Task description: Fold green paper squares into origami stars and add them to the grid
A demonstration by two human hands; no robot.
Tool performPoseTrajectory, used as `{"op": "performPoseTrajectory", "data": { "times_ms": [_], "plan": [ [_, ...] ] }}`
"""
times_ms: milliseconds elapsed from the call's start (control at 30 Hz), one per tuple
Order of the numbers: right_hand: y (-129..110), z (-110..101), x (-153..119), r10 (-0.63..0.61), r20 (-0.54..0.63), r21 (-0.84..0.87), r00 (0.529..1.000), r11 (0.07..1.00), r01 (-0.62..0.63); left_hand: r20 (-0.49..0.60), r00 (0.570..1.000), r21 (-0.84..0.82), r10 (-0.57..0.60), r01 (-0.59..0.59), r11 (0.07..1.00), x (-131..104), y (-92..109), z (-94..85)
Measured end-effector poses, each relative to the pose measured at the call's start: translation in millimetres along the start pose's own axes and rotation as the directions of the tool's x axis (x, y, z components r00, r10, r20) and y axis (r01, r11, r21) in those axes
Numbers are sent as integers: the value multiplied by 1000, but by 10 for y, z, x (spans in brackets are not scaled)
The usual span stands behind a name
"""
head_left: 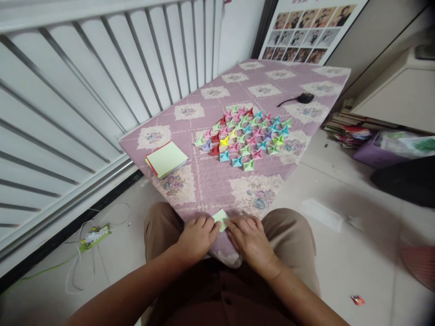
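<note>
A small pale green paper square (pixel 220 218) lies turned like a diamond near the table's front corner. My left hand (pixel 200 236) presses its left edge with thumb and fingers held together. On the right side my right hand (pixel 249 242) has its fingertips on the same paper. Farther up the table stand several small folded paper pieces (pixel 245 138) in green, pink, blue, red, yellow and purple, set in rows. To their left rests a stack of square paper sheets (pixel 166 159), pale green on top, with red and yellow edges showing.
The purple flowered tablecloth (pixel 210 181) covers the table. A black object with a cord (pixel 305 98) lies at its far right. White railing (pixel 102 68) runs along the left. A power strip (pixel 97 236) and cables are on the floor. A purple box (pixel 370 151) stands right.
</note>
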State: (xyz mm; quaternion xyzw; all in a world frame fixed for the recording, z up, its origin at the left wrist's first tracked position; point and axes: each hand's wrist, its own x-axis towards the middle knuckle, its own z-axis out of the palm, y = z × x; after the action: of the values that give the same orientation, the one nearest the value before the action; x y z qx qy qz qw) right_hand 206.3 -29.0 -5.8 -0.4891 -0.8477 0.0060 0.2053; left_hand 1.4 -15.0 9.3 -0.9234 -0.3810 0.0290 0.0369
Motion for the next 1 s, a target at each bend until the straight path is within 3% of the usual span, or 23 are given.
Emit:
{"op": "performPoseTrajectory", "data": {
  "times_ms": [200, 567, 767, 1000],
  "plan": [
    [-192, 111, -44, -23, 18, 90, 1000, 996, 22, -3, 1000, -17, -11, 11, 1000, -9, 4, 63],
    [-97, 124, -131, -5, 49, 117, 999, 993, -1, -9, 996, -36, -84, 84, 996, -63, 63, 108],
    [-25, 76, -173, -40, 124, 92, 991, 995, 29, -44, 985, -56, -168, 166, 985, -95, 117, 160],
    [-131, 72, -71, 71, 152, 73, 986, 994, -83, -34, 979, -104, -203, 199, 974, -67, 109, 123]
  ]
}}
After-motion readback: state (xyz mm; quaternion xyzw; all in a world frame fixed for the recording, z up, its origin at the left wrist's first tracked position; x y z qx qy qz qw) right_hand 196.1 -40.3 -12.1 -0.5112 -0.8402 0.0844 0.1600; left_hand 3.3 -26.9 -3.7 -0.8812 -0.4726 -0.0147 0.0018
